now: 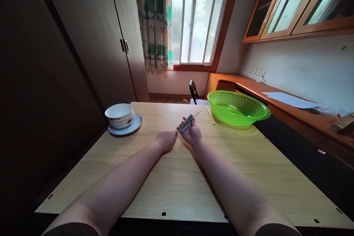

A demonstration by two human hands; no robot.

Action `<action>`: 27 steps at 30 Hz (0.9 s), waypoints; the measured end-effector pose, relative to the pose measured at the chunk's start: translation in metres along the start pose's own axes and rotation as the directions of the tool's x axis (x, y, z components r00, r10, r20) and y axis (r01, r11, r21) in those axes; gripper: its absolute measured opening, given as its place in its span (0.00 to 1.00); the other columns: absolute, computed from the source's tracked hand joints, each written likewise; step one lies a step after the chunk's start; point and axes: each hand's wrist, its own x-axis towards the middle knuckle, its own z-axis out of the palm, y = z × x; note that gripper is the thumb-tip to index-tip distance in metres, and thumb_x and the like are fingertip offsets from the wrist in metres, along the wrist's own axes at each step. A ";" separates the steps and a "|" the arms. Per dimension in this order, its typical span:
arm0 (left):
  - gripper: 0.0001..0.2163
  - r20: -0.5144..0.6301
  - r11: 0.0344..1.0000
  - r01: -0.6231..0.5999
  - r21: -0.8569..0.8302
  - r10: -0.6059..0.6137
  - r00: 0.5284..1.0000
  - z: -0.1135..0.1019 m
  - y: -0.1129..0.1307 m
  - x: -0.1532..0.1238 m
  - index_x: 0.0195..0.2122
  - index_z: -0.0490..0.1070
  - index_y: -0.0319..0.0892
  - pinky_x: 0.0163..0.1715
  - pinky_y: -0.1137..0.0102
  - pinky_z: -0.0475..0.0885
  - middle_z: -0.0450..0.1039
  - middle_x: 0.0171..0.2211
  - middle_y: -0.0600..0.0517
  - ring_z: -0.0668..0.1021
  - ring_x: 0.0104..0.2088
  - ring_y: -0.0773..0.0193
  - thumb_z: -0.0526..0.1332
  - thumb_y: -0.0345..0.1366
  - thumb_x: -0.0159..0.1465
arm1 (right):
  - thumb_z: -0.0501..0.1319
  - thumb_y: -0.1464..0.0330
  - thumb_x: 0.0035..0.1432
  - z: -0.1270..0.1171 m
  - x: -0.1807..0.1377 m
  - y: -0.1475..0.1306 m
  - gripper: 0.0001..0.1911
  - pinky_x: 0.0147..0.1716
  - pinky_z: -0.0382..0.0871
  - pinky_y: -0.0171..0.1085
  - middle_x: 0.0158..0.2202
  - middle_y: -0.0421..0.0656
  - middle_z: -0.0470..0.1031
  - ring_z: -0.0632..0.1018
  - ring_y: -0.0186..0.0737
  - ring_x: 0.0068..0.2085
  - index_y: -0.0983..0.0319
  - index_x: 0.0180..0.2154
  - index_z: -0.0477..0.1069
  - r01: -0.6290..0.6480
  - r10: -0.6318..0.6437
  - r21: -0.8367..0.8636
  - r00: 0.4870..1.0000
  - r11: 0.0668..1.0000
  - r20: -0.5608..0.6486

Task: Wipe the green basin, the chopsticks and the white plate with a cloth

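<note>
Both my hands rest together near the middle of the light wooden table (171,180). My right hand (192,134) is closed round a small grey sleeve or packet (186,123), from which a thin chopstick (195,117) sticks out toward the far right. My left hand (166,141) is curled shut right beside it, its fingertips at the packet's near end; I cannot see what it pinches.
A stack of white bowls (119,115) on a plate (136,123) stands at the far left. A green plastic basket (236,107) sits at the far right, with a loose chopstick (210,115) beside it. A dark chair (194,92) stands beyond the table, an orange counter (279,105) on the right.
</note>
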 end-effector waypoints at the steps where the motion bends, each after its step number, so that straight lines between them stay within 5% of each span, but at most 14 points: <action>1: 0.18 0.007 1.000 -0.004 0.002 0.004 1.000 0.000 0.000 0.000 0.45 0.71 0.39 0.38 0.60 0.72 0.78 0.41 0.36 0.81 0.40 0.48 0.44 0.39 0.70 | 0.38 0.51 0.69 -0.001 -0.001 -0.003 0.30 0.31 0.72 0.38 0.23 0.39 0.71 0.74 0.37 0.26 0.60 0.36 0.71 0.000 0.000 0.001 1.000 1.000 -0.001; 6: 0.18 0.033 1.000 -0.025 0.012 0.025 0.999 0.002 0.000 0.001 0.43 0.72 0.39 0.38 0.60 0.72 0.78 0.40 0.37 0.81 0.39 0.49 0.44 0.39 0.70 | 0.39 0.42 0.63 -0.003 -0.004 -0.016 0.34 0.30 0.71 0.40 0.24 0.41 0.69 0.72 0.38 0.27 0.59 0.30 0.69 0.015 -0.015 0.005 1.000 1.000 0.015; 18: 0.17 0.074 0.998 -0.053 0.042 0.050 0.996 0.004 -0.006 0.003 0.43 0.73 0.40 0.38 0.59 0.72 0.78 0.41 0.38 0.81 0.41 0.48 0.46 0.39 0.69 | 0.45 0.43 0.62 -0.020 0.007 -0.040 0.28 0.24 0.67 0.36 0.22 0.38 0.67 0.69 0.35 0.24 0.58 0.27 0.63 0.157 -0.144 0.091 0.980 0.983 -0.136; 27: 0.15 0.069 0.997 -0.066 -0.045 0.069 0.995 -0.001 -0.009 0.001 0.40 0.74 0.41 0.37 0.61 0.71 0.79 0.40 0.38 0.80 0.39 0.49 0.49 0.40 0.68 | 0.45 0.43 0.62 -0.035 0.014 -0.047 0.27 0.22 0.66 0.36 0.19 0.36 0.64 0.68 0.35 0.21 0.57 0.25 0.59 0.256 -0.261 -0.050 0.950 0.965 -0.172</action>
